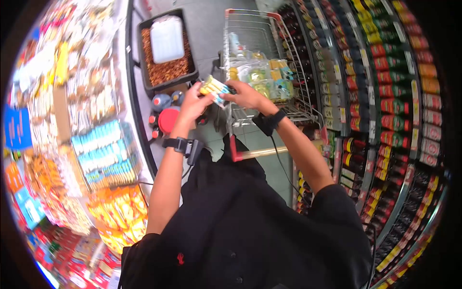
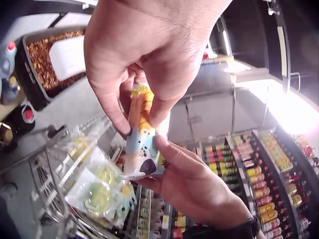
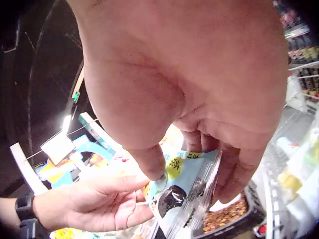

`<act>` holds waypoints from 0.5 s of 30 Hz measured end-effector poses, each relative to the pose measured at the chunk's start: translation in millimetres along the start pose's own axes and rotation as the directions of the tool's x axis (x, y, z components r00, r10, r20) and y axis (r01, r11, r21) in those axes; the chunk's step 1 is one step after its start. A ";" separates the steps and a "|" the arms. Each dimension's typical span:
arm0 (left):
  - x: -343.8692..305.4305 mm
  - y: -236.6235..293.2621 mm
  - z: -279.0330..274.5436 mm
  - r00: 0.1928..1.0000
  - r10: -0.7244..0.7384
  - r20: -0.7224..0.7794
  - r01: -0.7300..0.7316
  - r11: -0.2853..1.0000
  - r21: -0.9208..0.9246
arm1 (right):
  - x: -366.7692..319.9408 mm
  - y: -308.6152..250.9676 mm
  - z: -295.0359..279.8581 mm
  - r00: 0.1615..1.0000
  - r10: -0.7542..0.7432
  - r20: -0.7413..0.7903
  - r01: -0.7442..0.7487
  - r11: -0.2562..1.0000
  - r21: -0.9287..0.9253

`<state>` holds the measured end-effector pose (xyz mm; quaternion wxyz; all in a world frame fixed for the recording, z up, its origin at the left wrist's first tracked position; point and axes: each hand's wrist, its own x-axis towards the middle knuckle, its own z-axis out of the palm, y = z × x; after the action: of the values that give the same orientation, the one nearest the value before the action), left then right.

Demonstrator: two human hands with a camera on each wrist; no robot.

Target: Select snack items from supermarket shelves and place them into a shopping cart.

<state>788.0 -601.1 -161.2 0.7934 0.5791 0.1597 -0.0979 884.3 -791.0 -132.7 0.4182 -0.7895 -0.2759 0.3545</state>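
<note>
A small packet (image 1: 214, 90), printed yellow and light blue, is held between both hands near the cart. The left hand (image 1: 193, 103) pinches its yellow end. On its blue end, the right hand (image 1: 248, 96) has its thumb and fingers. In the left wrist view the packet (image 2: 141, 134) shows dark spots and a clear sealed edge; the left hand (image 2: 144, 59) grips it from above and the right hand (image 2: 199, 186) from below. The right wrist view shows the packet's blue face (image 3: 179, 186) with a dark round picture under the right hand (image 3: 184, 84), beside the left hand (image 3: 99, 201).
A shopping cart (image 1: 257, 13) with several clear and yellow packages stands ahead. Left of it are a black bin (image 1: 192, 72) of reddish-brown pieces with a white tray (image 1: 167, 41), and a red-lidded container (image 1: 169, 120). Packaged snacks (image 1: 103, 154) line the left, bottles (image 1: 392, 118) the right.
</note>
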 end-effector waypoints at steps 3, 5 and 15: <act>73.1 -29.6 70.5 0.977 -0.158 0.141 0.152 0.987 0.053 | -35.0 68.8 -50.5 0.966 0.211 -0.150 -0.198 0.975 0.099; 112.4 -44.4 111.1 0.947 -0.289 0.142 0.274 0.955 0.112 | -43.8 117.8 -76.5 0.940 0.228 -0.254 -0.210 0.973 0.094; 230.6 -138.2 181.2 0.996 -0.041 -0.076 0.083 0.702 0.708 | -20.2 242.5 -143.6 0.859 0.312 -0.405 -0.412 0.892 -0.187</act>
<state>980.8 -809.4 -318.0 0.5010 0.8366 0.1506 -0.1627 1019.5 -993.3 -276.3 0.2767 -0.9282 -0.0838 0.2343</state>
